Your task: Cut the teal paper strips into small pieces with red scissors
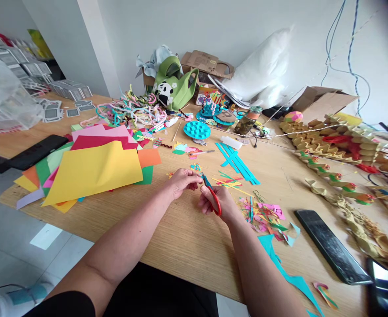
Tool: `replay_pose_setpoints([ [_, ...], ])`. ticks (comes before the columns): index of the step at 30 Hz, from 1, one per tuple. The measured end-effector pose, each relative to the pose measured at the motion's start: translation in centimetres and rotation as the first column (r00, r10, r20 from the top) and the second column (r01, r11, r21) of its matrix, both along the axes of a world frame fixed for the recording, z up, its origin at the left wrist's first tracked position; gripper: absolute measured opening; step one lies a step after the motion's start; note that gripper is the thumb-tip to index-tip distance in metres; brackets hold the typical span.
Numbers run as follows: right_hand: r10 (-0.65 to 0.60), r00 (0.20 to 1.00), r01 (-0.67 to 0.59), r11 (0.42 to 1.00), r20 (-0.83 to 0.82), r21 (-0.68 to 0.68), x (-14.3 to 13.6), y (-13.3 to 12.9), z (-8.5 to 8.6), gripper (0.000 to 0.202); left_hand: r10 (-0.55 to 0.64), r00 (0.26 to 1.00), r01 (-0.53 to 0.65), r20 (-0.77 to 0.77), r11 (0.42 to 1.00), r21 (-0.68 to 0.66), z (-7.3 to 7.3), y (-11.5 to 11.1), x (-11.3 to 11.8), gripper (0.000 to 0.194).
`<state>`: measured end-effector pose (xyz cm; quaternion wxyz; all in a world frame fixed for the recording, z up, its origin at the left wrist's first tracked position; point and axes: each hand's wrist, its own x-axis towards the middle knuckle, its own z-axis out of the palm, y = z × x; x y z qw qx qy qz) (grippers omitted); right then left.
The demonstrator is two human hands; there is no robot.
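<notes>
My right hand [215,201] is closed around the red handle of a pair of scissors [217,207], whose blades point away from me toward my left fingertips. My left hand [184,182] makes a pinch right beside the blades; whatever lies between its fingers is too small to make out. Just beyond the fingertips lie tiny blue and yellow paper bits [195,167]. Thin coloured paper strips [228,180] rest to the right of the scissors, with longer blue strips [236,163] behind them.
Stacked coloured paper [95,169] covers the left side. Paper scraps [263,215], a black phone [332,246] and egg-carton pieces [335,136] are on the right. Farther back are a blue round paper piece [197,130], pipe cleaners [124,110], a green bag [172,88] and a jar [248,121].
</notes>
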<state>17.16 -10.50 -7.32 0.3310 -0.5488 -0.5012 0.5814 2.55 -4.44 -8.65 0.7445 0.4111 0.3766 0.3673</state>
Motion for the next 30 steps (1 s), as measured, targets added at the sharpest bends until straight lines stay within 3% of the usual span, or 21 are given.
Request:
replay_pose_setpoints([
  [21,0.052,0.998,-0.053,0.998,-0.032,-0.017,0.46,0.08,-0.44,0.053,0.108,0.994,-0.107,0.007,0.994,-0.031,0.65,0.0,0.0,0.012],
  [30,0.058,0.998,-0.058,0.998,-0.016,-0.026,0.66,-0.03,-0.19,0.053,0.068,0.998,-0.068,-0.016,0.997,-0.03,0.76,0.05,-0.15,0.014],
])
